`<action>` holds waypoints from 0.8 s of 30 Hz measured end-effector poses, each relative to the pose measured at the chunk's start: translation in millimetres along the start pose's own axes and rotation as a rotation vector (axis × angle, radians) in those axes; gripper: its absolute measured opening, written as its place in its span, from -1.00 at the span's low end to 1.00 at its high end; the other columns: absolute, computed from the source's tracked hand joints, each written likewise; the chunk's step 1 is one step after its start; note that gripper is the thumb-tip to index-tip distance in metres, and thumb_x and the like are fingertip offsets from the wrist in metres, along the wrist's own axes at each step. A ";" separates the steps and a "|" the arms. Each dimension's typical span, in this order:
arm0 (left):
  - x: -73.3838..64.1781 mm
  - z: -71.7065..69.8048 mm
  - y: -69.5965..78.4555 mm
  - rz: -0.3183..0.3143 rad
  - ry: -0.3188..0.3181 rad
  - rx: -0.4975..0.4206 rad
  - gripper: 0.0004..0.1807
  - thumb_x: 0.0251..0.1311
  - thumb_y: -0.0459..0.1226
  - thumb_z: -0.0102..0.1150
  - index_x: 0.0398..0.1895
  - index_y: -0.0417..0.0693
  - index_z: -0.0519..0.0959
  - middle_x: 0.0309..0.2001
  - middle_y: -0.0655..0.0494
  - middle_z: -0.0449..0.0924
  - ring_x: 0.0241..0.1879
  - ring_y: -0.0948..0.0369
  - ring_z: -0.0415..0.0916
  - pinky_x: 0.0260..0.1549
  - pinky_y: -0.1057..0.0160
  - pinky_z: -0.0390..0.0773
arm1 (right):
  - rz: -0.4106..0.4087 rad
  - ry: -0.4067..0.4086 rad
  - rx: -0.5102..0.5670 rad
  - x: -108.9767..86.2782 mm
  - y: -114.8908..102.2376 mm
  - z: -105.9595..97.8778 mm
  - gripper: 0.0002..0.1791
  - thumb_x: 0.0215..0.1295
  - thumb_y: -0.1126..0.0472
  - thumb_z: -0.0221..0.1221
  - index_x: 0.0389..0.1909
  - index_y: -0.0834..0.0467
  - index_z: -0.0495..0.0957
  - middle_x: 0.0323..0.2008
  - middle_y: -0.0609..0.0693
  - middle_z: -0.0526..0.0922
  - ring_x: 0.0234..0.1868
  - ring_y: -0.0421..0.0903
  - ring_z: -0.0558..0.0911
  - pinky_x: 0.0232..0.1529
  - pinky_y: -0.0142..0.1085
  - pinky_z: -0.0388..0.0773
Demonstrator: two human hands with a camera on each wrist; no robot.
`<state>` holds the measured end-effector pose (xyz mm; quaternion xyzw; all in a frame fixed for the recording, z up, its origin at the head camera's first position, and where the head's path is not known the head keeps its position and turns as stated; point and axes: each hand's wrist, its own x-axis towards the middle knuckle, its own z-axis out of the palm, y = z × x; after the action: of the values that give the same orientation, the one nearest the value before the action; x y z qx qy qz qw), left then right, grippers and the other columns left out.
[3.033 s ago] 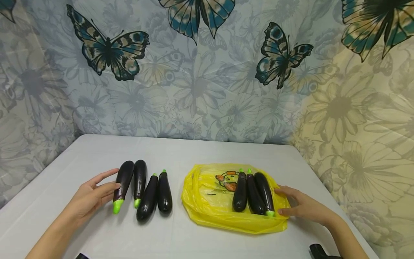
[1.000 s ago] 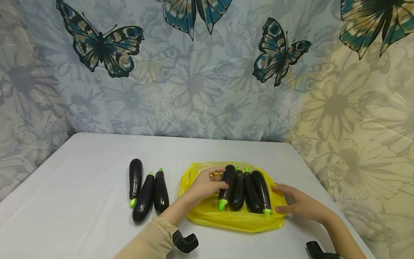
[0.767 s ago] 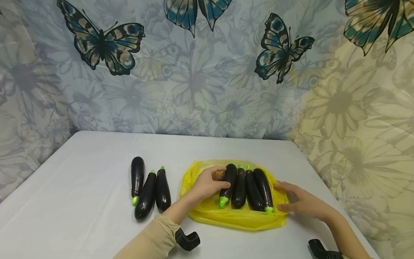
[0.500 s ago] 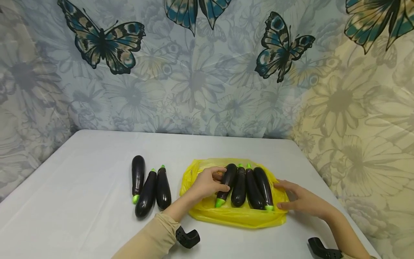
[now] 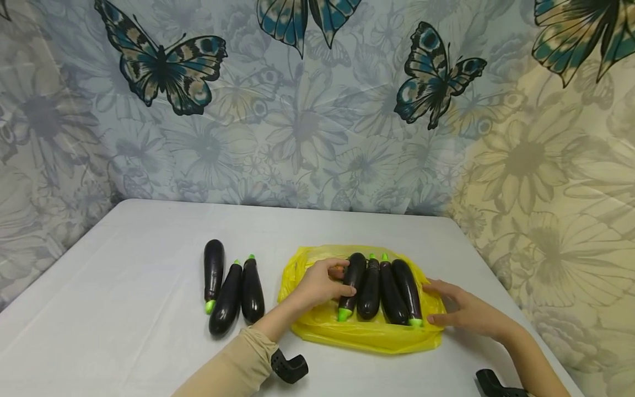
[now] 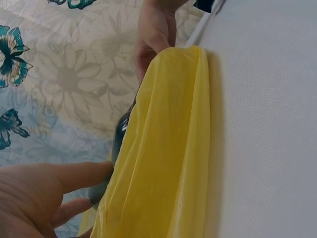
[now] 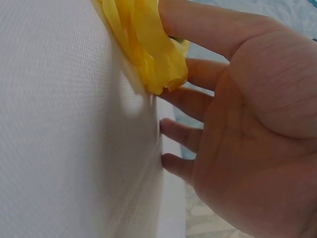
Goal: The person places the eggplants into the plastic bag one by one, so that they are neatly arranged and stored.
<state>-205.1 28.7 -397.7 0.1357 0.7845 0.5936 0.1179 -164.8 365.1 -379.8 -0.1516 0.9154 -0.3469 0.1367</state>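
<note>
On the yellow plastic bag (image 5: 317, 325) several glossy dark eggplants lie side by side. My left hand (image 5: 317, 284) holds the leftmost eggplant (image 5: 354, 275), its green stem end toward me, thumb on the near side and fingers behind. In the left wrist view, the bag's raised near edge hides most of that eggplant (image 6: 101, 191). At the bag's right side, the thumb and fingers of my right hand (image 5: 471, 314) hold the edge; the right wrist view has bunched yellow plastic (image 7: 158, 59) between them. Three more eggplants (image 5: 225, 300) lie left of the bag.
A white cloth covers the table (image 5: 124, 309). A butterfly-patterned backdrop (image 5: 307, 127) stands behind its far edge and along the sides. Black wrist devices (image 5: 289, 366) sit on both wrists, close over the cloth.
My left hand has carried an eggplant rightward from the left group onto the bag, beside the others. During the last second it stays nearly still there. My right hand keeps its place.
</note>
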 end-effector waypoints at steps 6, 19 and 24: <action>-1.3 -0.3 1.2 0.007 -0.004 -0.003 -0.33 -0.02 -0.36 0.52 0.25 -0.13 0.53 -0.10 -0.09 0.55 -0.33 0.16 0.58 -0.41 0.21 0.65 | 0.020 -0.002 -0.007 0.1 -1.1 0.0 -0.21 0.17 0.04 0.39 0.36 0.27 0.36 0.44 0.38 0.09 0.41 0.47 -0.07 0.19 0.48 -0.12; -3.0 0.9 -2.9 0.007 0.005 0.035 -0.32 -0.03 -0.29 0.55 0.23 -0.09 0.54 -0.17 0.03 0.57 -0.26 0.17 0.55 -0.38 0.25 0.62 | 0.036 -0.005 -0.008 -1.8 -0.2 2.2 -0.22 0.18 0.03 0.38 0.36 0.27 0.36 0.43 0.38 0.10 0.40 0.47 -0.05 0.19 0.47 -0.09; -2.0 0.3 -3.4 0.009 0.000 0.027 -0.31 -0.03 -0.28 0.55 0.25 -0.11 0.52 -0.17 0.02 0.57 -0.28 0.19 0.55 -0.37 0.26 0.63 | 0.036 0.001 -0.010 -1.4 -0.1 1.9 -0.22 0.16 0.03 0.39 0.35 0.27 0.36 0.43 0.38 0.11 0.40 0.47 -0.04 0.20 0.46 -0.09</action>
<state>-203.3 27.4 -401.0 0.1408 0.7919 0.5833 0.1135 -162.9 364.5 -381.0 -0.1359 0.9197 -0.3399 0.1418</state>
